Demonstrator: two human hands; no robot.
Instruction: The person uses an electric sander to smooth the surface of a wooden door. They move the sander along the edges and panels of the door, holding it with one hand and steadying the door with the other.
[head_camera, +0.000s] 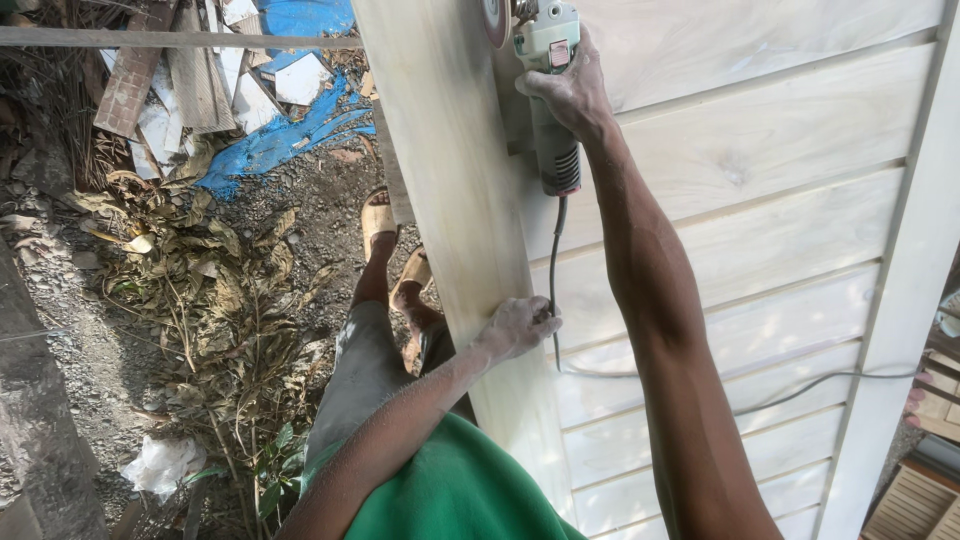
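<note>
Door panel (760, 200), pale unfinished wood with horizontal slats, fills the right half of the view; its long stile (455, 230) runs from the top edge down toward the lower centre, tilted slightly rightward.

Angle grinder (548, 90) sits against the panel near its top edge, just right of the stile. The long axis of the tool body runs roughly parallel to the stile, head and sanding disc (494, 20) uppermost, tail pointing down. The disc lies at the stile's upper part; whether it touches the wood cannot be told. A grey power cord (553, 260) leaves the tail, drops along the slats, then trails right toward the panel's right edge.

Right hand (572, 90): fingers wrapped fully around the grinder body in a closed grip, knuckles facing the camera. The forearm extends straight, up from the lower right.

Left hand (518, 326): fingers curled over the stile's right edge, gripping it, with the cord passing just beside the fingertips. The forearm reaches up from the lower left, elbow bent, dusted with pale powder.
</note>
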